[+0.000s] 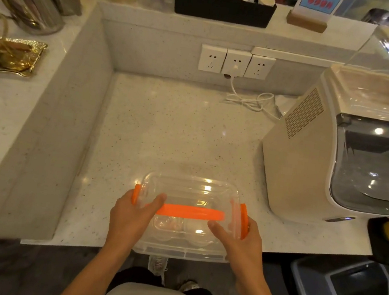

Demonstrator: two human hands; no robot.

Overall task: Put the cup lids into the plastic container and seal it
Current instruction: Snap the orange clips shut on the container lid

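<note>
The clear plastic container [186, 216] sits at the near edge of the table [166, 129], long axis left to right, its orange handle [191, 212] lying across the lid. The left hand [132, 218] and right hand [238, 242] clamp its short ends, thumbs on top. Cup lids [167, 224] show faintly inside.

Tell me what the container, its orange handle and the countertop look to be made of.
Container: clear glossy plastic; the contents and counter show through it and lamp glare sits on top.
Orange handle: opaque smooth plastic, evenly coloured, with a slight sheen.
Countertop: pale speckled stone or stone-look composite, polished, since it mirrors the lights; which one cannot be told.
</note>
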